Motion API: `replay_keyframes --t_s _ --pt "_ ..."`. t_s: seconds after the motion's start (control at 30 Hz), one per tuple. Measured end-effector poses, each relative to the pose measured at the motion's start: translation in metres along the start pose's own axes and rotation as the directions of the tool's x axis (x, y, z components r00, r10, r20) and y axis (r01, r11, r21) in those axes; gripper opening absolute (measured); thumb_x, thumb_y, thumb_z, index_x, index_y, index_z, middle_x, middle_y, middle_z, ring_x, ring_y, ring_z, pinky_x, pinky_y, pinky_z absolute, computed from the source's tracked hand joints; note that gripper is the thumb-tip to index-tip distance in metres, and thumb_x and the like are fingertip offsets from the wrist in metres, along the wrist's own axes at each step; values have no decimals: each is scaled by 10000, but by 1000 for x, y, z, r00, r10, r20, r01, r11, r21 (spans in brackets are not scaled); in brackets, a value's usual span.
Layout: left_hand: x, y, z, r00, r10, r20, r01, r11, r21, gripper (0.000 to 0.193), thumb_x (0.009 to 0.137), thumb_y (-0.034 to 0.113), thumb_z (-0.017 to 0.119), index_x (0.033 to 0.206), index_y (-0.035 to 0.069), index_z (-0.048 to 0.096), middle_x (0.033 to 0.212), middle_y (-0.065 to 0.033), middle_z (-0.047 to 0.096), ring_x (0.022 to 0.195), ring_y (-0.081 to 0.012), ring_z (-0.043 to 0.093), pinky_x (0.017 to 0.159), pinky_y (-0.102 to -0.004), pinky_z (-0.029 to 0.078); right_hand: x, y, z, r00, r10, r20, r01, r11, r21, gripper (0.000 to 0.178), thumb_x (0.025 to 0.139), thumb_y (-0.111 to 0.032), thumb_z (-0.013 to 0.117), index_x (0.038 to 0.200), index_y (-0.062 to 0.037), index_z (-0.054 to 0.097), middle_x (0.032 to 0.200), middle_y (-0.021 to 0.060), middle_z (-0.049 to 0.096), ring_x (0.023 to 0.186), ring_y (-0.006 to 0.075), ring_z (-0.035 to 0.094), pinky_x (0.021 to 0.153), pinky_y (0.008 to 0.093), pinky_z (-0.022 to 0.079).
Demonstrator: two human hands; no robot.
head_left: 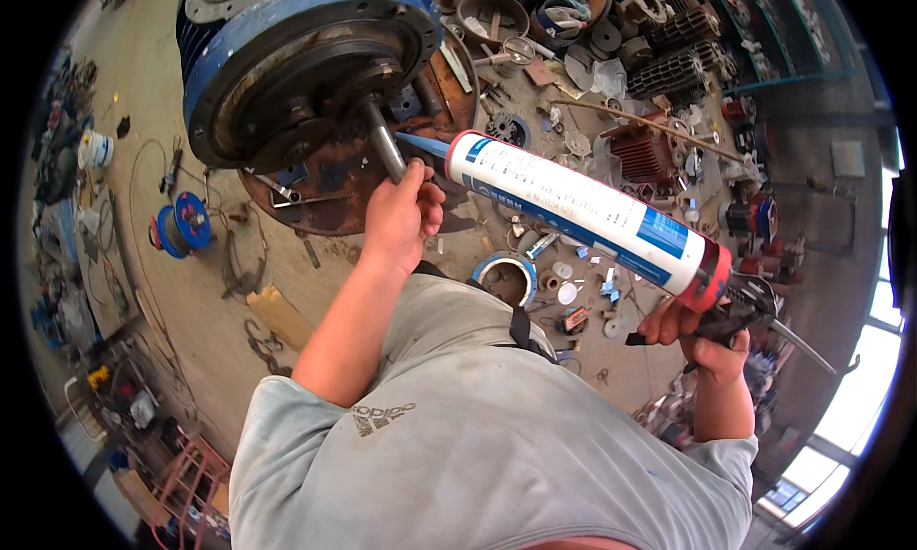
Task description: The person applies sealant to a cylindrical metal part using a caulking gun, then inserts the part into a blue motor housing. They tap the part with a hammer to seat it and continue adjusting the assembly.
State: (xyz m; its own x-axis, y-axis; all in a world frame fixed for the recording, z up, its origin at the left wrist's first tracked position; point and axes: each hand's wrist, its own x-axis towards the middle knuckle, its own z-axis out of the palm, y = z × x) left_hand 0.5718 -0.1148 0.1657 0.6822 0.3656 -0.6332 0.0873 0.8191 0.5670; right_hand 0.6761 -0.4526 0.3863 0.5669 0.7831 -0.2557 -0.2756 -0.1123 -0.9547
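The wide head camera looks down from above. From near, it sees the left hand (pixel 406 211) and right hand (pixel 695 338).

Blue reel (pixel 183 225) near a white bucket (pixel 95 150)

Blue-white cartridge (pixel 583 214) (tilted) near shaft (pixel 384 141)

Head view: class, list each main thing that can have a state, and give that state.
Right hand, closed on caulking gun
Caulking gun, loaded with cartridge
Cartridge, tilted
Nozzle, fitted, aimed toward shaft
Left hand, partly curled at shaft's end
Shaft, protruding from blue housing
Round plate, rusty
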Motion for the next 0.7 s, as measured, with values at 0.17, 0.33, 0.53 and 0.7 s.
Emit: replay_keyframes --t_s 0.17,0.33,0.53,0.7 --pt "7 -1 0 999 -44 -30 41 995 -91 286 1086 369 586 1018 92 573 710 -24 601 510 -130 520 454 -284 345 35 -33 11 987 139 -86 -145 988 -58 390 790 -318 783 967 -6 630 847 159 652 839 341 668 820 527 550" --pt "12 -3 0 998 -15 -61 9 995 -99 273 1084 349 590 957 108 566 672 -8 572 495 -113 491 444 -272 326 53 -55 13 979 193 -67 -200 971 -132 338 834 -295 778 978 -24 635 843 163 655 822 332 662 805 519 538" --pt "16 1 -1 998 -27 -65 26 1000 -17 288 1083 324 586 914 94 544 653 -31 539 483 -122 478 438 -276 311 62 -60 4 984 179 15 -174 973 -152 314 864 -283 763 1009 -33 640 863 164 667 830 330 674 799 497 533" --pt "17 -2 -3 999 -9 -42 7 999 -54 295 1074 308 599 875 102 531 624 -13 509 475 -113 455 431 -276 285 63 -65 7 981 191 19 -186 972 -147 348 874 -320 771 1025 -32 647 868 164 667 836 331 673 800 494 531"
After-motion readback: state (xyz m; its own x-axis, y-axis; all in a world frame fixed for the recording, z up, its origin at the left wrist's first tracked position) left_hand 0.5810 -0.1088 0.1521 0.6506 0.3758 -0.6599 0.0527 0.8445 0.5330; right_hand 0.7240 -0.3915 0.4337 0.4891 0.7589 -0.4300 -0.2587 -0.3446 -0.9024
